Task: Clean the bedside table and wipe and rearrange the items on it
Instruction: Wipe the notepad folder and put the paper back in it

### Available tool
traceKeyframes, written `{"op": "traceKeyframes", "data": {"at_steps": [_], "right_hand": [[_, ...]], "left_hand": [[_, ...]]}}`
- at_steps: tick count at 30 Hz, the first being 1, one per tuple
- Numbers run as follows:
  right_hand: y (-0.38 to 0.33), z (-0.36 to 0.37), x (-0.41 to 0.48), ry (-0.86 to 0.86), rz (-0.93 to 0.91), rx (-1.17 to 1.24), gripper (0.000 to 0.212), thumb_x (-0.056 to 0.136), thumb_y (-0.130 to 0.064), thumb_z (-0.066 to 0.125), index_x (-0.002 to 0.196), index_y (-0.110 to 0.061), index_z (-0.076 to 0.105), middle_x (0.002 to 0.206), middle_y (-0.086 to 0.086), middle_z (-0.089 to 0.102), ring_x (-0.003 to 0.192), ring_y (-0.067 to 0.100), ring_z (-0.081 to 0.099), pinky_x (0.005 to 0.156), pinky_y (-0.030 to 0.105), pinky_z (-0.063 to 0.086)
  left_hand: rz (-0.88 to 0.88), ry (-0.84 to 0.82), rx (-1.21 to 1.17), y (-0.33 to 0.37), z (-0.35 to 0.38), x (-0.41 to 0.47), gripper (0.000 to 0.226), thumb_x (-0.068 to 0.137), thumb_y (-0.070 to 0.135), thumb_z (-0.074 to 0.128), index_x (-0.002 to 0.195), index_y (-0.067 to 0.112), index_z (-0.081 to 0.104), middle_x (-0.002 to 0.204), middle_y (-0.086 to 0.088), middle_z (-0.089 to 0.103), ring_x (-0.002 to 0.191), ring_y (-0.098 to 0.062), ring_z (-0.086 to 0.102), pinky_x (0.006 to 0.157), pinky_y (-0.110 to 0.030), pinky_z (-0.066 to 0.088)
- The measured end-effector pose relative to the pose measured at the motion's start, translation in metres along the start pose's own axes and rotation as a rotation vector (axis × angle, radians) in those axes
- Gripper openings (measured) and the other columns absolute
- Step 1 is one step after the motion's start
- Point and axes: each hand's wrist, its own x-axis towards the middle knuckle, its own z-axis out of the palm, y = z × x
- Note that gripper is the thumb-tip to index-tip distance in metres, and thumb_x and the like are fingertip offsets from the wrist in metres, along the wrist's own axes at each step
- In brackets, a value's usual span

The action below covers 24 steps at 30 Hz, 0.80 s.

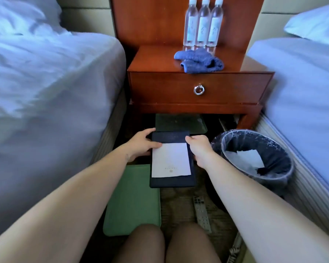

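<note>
- A wooden bedside table (156,59) stands between two white-sheeted beds, the left bed (46,82) and the right bed (302,82), in a hotel-style room; a pillow (315,25) lies at the head of the right one.
- Three clear water bottles (203,23) with white caps stand upright in a tight row at the back of the tabletop, against the wooden panel behind.
- A crumpled blue cloth (199,60) lies on the tabletop just in front of the bottles, near the front edge.
- The drawer (160,88) below is closed, with a metal ring pull (198,89) hanging at its centre.
- A person kneels on the carpet before the table, holding a dark notepad holder (171,137) low in front, a white sheet of paper (170,160) lying on it.
- The left hand (141,145) grips the holder's left edge, thumb pressed on the paper's upper left corner and fingers curled around the side.
- The right hand (199,149) grips the right edge, thumb on top near the paper's upper right corner.
- Whether the holder touches the floor cannot be told.
- A light green tray (133,202) lies on the floor beneath the holder's left side; a darker green tray (179,123) sits under the table.
- A remote control (201,215) lies on the carpet by the person's right knee.
- A waste bin (223,149) lined with clear plastic stands beside the right bed, with white paper scraps (249,158) inside.
</note>
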Motion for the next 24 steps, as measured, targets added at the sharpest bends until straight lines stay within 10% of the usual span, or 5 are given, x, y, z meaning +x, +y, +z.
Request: {"op": "traceKeyframes", "data": {"at_steps": [2,4,13,16,24], "right_hand": [[-0.013,-0.002,-0.008,-0.007,-0.036,0.003,0.046,0.093,-0.027,0.054,0.112,0.015,0.049,0.12,0.034,0.052,0.09,0.014,0.038,0.071,0.036,0.037],[-0.025,-0.003,-0.014,-0.024,-0.073,0.013,0.049,0.09,-0.03,0.054,0.114,0.013,0.049,0.121,0.032,0.051,0.109,0.044,0.061,0.075,0.039,0.045],[-0.103,0.001,-0.018,-0.045,-0.239,0.044,0.038,0.083,-0.03,0.06,0.092,0.007,0.062,0.096,0.025,0.069,0.105,0.048,0.061,0.08,0.04,0.05],[-0.139,0.0,-0.013,-0.011,-0.296,0.052,0.024,0.092,-0.022,0.061,0.113,-0.011,0.06,0.117,0.014,0.064,0.108,0.038,0.062,0.097,0.054,0.05],[-0.226,0.0,0.025,-0.081,-0.339,0.064,0.043,0.09,-0.014,0.064,0.132,-0.012,0.053,0.123,0.008,0.062,0.109,0.029,0.061,0.1,0.049,0.047]], "left_hand": [[0.031,0.014,-0.021,0.012,-0.004,-0.009,0.07,0.089,0.006,0.069,0.148,0.026,0.037,0.103,-0.004,0.065,0.095,-0.015,0.062,0.087,-0.036,0.049],[0.067,0.03,-0.035,0.022,-0.009,-0.017,0.07,0.088,0.007,0.069,0.147,0.027,0.037,0.105,-0.004,0.064,0.094,-0.015,0.062,0.081,-0.033,0.051],[0.255,0.187,-0.02,0.075,-0.046,-0.025,0.058,0.086,0.014,0.073,0.137,0.028,0.049,0.098,-0.006,0.058,0.087,-0.016,0.063,0.081,-0.035,0.057],[0.27,0.208,-0.03,0.102,-0.059,-0.018,0.055,0.086,0.012,0.073,0.134,0.024,0.05,0.092,-0.005,0.059,0.077,-0.013,0.064,0.058,-0.022,0.053],[0.293,0.293,0.04,0.176,-0.101,0.028,0.059,0.084,0.018,0.077,0.136,0.024,0.051,0.1,-0.009,0.058,0.082,-0.016,0.063,0.057,-0.024,0.049]]}}
